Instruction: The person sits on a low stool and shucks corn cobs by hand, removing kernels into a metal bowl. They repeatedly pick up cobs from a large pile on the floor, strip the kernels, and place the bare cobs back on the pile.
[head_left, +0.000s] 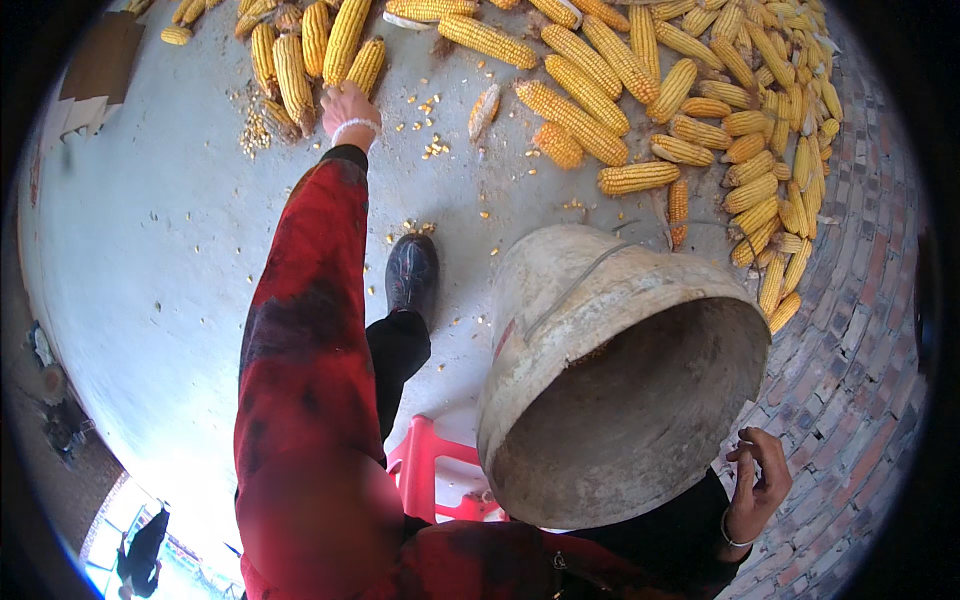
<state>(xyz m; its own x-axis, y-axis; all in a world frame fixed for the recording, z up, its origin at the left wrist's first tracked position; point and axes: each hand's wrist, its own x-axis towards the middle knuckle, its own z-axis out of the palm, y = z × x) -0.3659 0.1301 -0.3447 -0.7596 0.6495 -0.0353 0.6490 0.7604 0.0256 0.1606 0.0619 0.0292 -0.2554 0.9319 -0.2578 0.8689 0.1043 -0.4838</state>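
My left hand (349, 111), a white bracelet at its wrist, reaches to the lower ends of two yellow ears of corn, a long ear (346, 37) and a shorter ear (368, 64). Its fingers touch them, but their grip is hidden. Beside it, another ear of corn (291, 71) lies with its husk end towards me. A large, grimy pale bucket (551, 300) leans on its side, its dark mouth facing me. Just off the bucket's rim is my right hand (761, 480), holding nothing, with bent fingers and the thumb apart.
A heap of corn ears (750, 112) covers the floor against a brick wall (847, 375). Loose kernels (435, 146) dot the concrete. My dark boot (412, 274) stands between the arm and bucket. Below is a red plastic stool (420, 465). Cardboard (101, 56) lies far left; a person (142, 551) is lower left.
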